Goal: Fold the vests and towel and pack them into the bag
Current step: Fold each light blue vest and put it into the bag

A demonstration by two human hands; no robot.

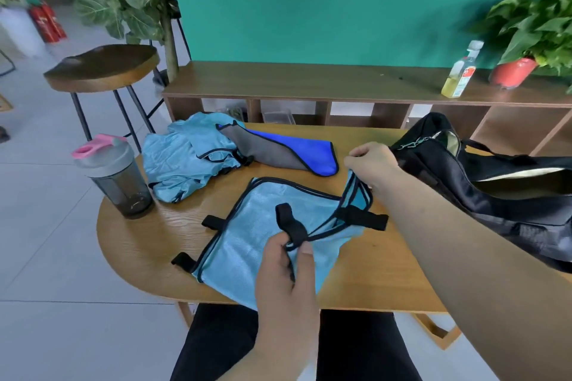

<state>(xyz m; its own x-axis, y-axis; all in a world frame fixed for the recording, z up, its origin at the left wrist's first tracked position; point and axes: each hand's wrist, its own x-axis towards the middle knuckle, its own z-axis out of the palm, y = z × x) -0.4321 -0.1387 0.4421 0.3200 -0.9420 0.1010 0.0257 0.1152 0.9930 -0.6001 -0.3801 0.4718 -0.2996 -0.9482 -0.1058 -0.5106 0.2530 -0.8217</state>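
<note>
A light blue vest [247, 226] with black trim and black straps lies spread on the wooden table [387, 272]. My left hand [288, 269] pinches its near edge by a black strap. My right hand [371, 167] grips the vest's far right shoulder loop, lifted a little off the table. A second light blue vest [182, 158] lies crumpled at the table's far left. Beside it is a folded blue and grey towel [284, 148]. The black bag [501, 189] sits open at the right, its pale lining showing.
A grey shaker bottle [114, 176] with a pink lid stands at the table's left edge. Behind are a wooden stool [102, 65], a low shelf [309, 83] with an oil bottle [461, 71] and a potted plant [532, 37].
</note>
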